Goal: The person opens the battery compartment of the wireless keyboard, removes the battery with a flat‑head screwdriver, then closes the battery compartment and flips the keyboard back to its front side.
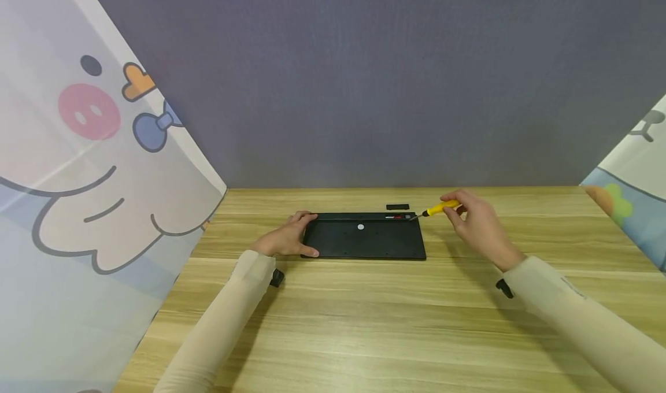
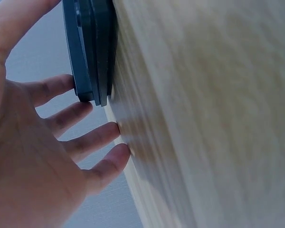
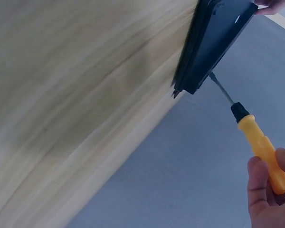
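A black keyboard [image 1: 364, 244] lies underside up on the table, a round white sticker near its middle. Toward its far right, an open battery compartment shows a red battery [image 1: 398, 217]. My left hand [image 1: 285, 238] spans the keyboard's left end, thumb on the near corner and fingers at the far one; in the left wrist view those fingers [image 2: 92, 140] are spread and fairly straight. With thumb and fingers my right hand [image 1: 481, 225] pinches the yellow handle of a screwdriver [image 1: 441, 207]. Its metal tip points left, right at the compartment's right end.
A small black cover [image 1: 398, 207] lies on the wooden table [image 1: 343, 323] just behind the keyboard. Past the table's far edge stands a grey panel [image 1: 364, 81]. Cartoon-printed curtains [image 1: 104, 179] hang at both sides.
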Demonstrator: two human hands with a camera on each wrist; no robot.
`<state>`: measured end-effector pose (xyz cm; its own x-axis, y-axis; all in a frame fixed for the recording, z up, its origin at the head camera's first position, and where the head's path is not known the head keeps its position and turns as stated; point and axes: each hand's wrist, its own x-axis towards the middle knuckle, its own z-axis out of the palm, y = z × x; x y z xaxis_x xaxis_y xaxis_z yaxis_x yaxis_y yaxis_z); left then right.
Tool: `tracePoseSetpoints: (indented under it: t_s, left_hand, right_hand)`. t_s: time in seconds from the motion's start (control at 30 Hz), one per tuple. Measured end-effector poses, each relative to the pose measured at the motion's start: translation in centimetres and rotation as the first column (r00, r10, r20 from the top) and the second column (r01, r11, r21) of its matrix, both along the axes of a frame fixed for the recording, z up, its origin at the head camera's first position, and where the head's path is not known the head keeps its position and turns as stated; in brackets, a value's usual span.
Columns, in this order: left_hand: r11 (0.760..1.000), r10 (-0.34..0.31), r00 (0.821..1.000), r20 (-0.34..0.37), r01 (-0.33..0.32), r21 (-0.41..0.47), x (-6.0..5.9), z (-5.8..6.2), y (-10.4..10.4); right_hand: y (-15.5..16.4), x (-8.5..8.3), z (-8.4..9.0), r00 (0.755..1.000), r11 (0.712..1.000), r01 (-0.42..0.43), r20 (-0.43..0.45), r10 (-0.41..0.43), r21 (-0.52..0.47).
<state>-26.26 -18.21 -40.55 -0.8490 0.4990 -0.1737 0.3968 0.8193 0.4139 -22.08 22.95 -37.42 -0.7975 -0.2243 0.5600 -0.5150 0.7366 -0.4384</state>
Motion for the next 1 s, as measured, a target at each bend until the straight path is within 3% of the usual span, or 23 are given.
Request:
tracePoseSetpoints:
  t_s: [0.2, 0.47, 1.0]
  left_hand:
    - [1.0, 0.01, 1.0, 0.012, -0.01, -0.001, 0.1, 0.0, -0.1]
    - [1.0, 0.009, 1.0, 0.007, -0.009, -0.008, 0.0, -0.2, -0.1]
    - [1.0, 0.001, 1.0, -0.011, -0.002, -0.011, 0.0, -0.2, 0.0]
  right_hand:
    - [-1.0, -0.7, 0.6, 0.999, 0.999, -0.014, -0.034, 0.012, -0.049]
    - [-2.1, -1.8, 0.8, 0.997, 0.999, -0.025, -0.077, 0.023, -0.031]
    - [-2.5, -2.2, 0.4, 0.997, 0.998, -0.058, -0.05, 0.057, -0.016]
